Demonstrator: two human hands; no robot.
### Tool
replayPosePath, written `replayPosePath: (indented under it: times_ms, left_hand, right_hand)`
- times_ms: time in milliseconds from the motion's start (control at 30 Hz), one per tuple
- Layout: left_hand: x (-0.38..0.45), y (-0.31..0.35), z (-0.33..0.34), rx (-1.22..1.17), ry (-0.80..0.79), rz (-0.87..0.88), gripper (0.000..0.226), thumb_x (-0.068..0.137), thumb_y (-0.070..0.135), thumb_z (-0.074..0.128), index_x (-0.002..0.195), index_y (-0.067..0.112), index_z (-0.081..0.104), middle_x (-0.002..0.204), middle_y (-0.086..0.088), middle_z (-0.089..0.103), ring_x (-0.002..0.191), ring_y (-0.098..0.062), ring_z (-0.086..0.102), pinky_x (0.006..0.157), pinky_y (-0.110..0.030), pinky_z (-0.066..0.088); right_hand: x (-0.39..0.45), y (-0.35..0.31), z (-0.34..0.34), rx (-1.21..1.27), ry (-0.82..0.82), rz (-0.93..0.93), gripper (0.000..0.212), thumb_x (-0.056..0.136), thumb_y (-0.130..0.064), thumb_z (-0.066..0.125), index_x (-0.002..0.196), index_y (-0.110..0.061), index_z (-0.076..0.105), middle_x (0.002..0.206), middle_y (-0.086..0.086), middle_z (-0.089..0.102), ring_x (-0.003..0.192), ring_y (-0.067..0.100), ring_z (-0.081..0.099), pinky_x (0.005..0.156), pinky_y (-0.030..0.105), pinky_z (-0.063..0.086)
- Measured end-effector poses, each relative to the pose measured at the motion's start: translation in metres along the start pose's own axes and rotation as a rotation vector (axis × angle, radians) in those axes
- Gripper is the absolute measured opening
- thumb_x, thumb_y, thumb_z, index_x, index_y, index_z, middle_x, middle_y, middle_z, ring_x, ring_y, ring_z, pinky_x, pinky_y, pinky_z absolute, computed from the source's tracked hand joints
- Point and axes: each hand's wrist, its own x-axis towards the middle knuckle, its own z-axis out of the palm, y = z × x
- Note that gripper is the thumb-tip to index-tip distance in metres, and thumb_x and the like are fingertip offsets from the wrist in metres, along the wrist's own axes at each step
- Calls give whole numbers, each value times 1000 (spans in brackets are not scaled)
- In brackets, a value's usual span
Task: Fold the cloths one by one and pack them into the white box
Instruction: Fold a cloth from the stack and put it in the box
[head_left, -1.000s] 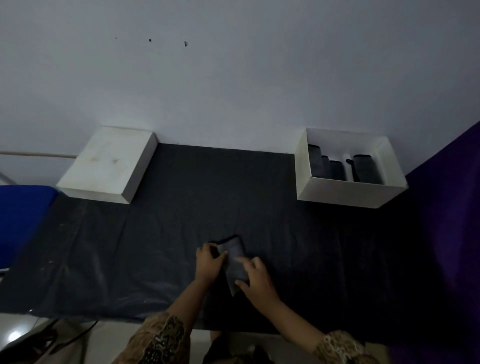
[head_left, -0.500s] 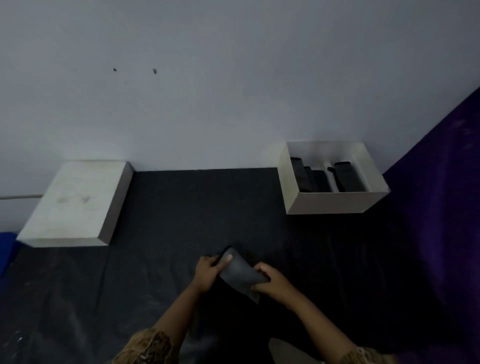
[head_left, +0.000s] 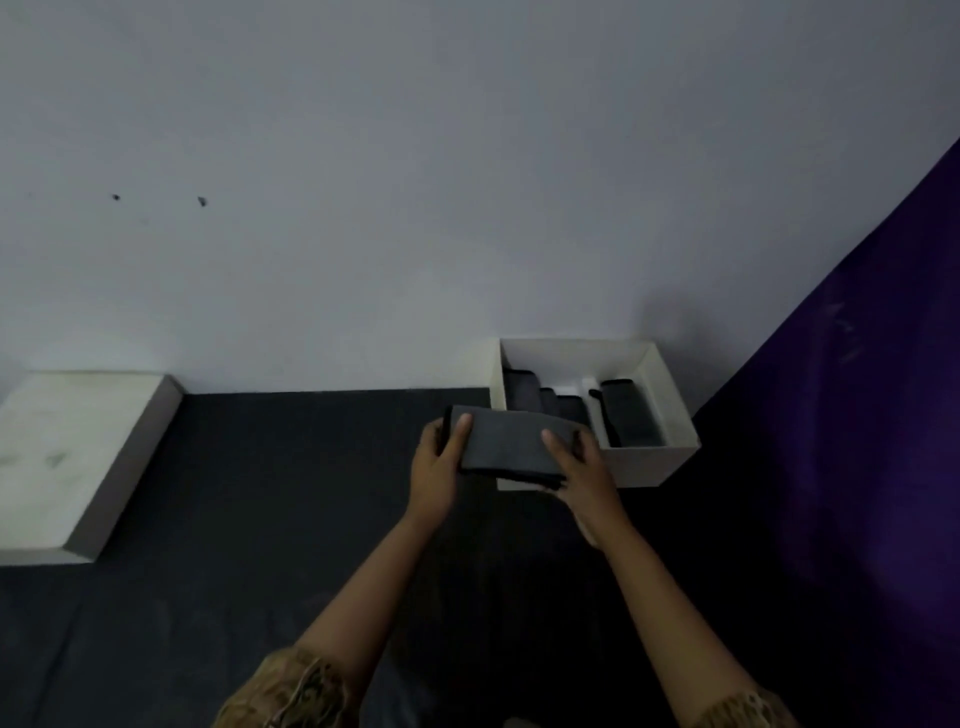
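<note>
The folded cloth (head_left: 511, 441) is up off the tabletop (head_left: 270, 499), a dark grey rectangle held flat between both hands right in front of the white box (head_left: 670, 460), covering part of the box's near-left wall. No print, label or writing reads on the cloth or on the box; the light is dim. The left hand (head_left: 439, 462) grips the cloth's left end, thumb pressed on top, and its fingers (head_left: 432, 434) curl round the edge and go underneath. The right hand (head_left: 582, 467) clamps the right end the same way, thumb lying across the top face, the other fingers tucked below, mostly hidden. Both grips are closed on the fabric, not spread.

Inside the white box, packed cloths (head_left: 631, 418) stand on edge: a group at the left and one dark bundle at the right, with a strip of pale box floor between them. The box sits at the back right of the dark tabletop, against the pale wall (head_left: 415, 182). Far to the left, a flat white lid (head_left: 67, 457) lies by that wall. A purple surface (head_left: 872, 415) rises on the right. Patterned sleeves (head_left: 291, 696) show at the bottom edge.
</note>
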Motion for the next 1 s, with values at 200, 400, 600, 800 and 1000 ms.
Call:
replayPosePath:
  times_ms: [200,400,600,800,1000]
  left_hand:
    - [38,25,86,89,-45,27,35,87,41,60,90,6,61,90,-8,66,81,-13,60,74,-27,49]
    - [83,15,139,413,-109,-126,35,83,39,65,62,11,59,65,-3,58,62,-16,55,55,-22,42]
    - [107,-25,153,773,-158,-288,50,75,40,73,90,-7,64,102,-26,68,98,-37,64,79,-38,49]
    - [115,-45,158,950,-177,-351,33,72,39,75,72,10,59,94,-13,68,99,-29,65,81,-32,49]
    - [117,-56,165,990,-121,-324,46,69,28,78,104,2,64,108,-15,68,101,-29,64,82,-32,50]
  right_hand:
    - [64,-59,-71,-170,9,-124,18,94,-29,52,109,-19,54,98,-2,59,85,9,59,56,21,52]
    - [141,-61,-134,-330,-58,99,17,91,-34,56,101,-21,54,107,6,57,89,18,58,57,32,55]
    - [186,-13,-164,-704,-134,281,29,88,-32,63,105,-18,43,103,1,48,100,23,52,66,28,46]
    - [214,23,-174,-1051,-251,269,38,79,-30,72,66,-21,38,66,-3,45,63,11,44,66,30,34]
    - [207,24,-167,-1158,-199,261,38,75,-35,76,90,-15,47,101,11,62,86,22,54,70,29,37]
